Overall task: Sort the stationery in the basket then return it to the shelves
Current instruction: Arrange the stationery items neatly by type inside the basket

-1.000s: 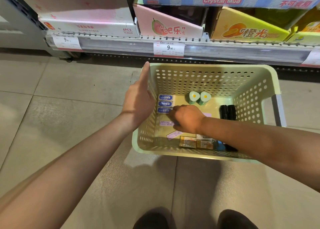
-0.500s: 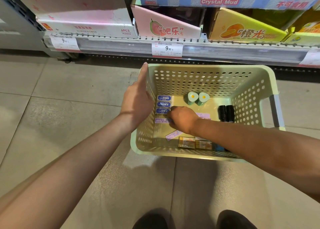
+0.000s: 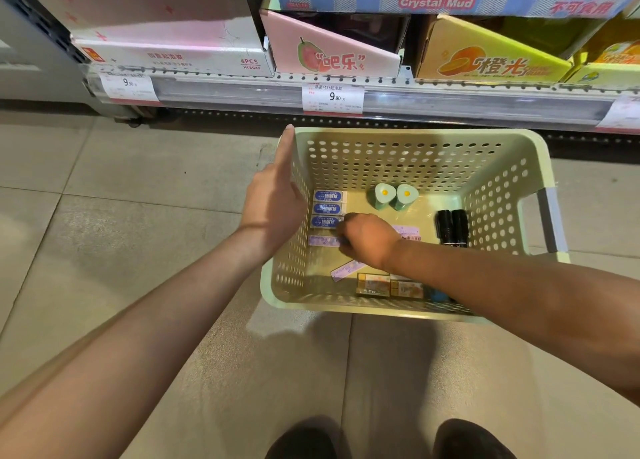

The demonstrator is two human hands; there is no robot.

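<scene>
Basket [image 3: 502, 139]: pale green, perforated, on tiled floor below shelf.
Left hand [image 3: 273, 205]: fingers flat, released, against basket's left wall.
Right hand [image 3: 367, 238]: inside, fingers curled at purple eraser strip [image 3: 323, 241]; grasp unclear.
Blue erasers [image 3: 327, 209]: three stacked by left wall.

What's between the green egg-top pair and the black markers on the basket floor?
Nothing: in the head view the basket floor is bare between the green egg-top pair and the black markers. The right hand sits further left, near the blue erasers.

Basket [image 3: 391, 136] on tiled floor [image 3: 104, 216]
</scene>
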